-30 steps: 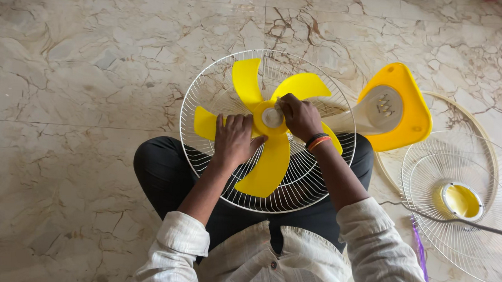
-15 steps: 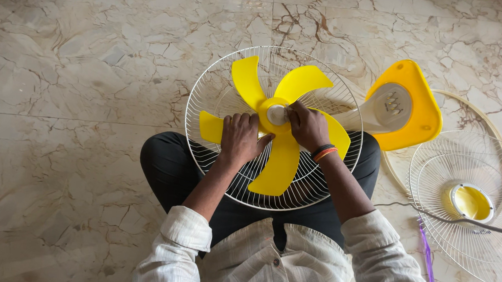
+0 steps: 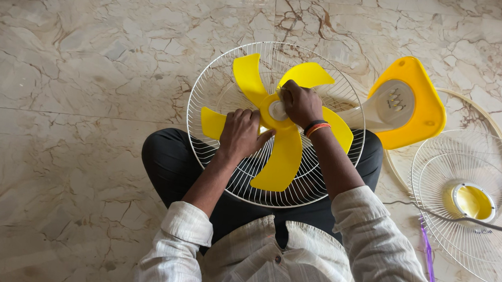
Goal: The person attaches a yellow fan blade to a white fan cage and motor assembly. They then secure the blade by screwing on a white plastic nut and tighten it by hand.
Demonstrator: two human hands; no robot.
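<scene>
A yellow fan blade (image 3: 282, 160) with several vanes lies in a white wire rear guard (image 3: 219, 87) that rests on my lap. My left hand (image 3: 240, 133) presses flat on the left part of the blade, holding it still. My right hand (image 3: 300, 103) is closed on the white cap (image 3: 277, 110) at the blade's hub, fingers pinching its rim. The fan's yellow base (image 3: 421, 105) with a white neck points away to the right.
A second white wire guard (image 3: 488, 242) with a yellow centre disc (image 3: 472, 202) lies on the marble floor at right, beside a cream guard ring (image 3: 484, 129). A dark cord (image 3: 432, 213) and a purple strip (image 3: 428, 254) lie near it.
My right hand has shifted up and round on the hub cap, wrist turning. The blade has rotated slightly. My left hand stays pressed on the blade.
</scene>
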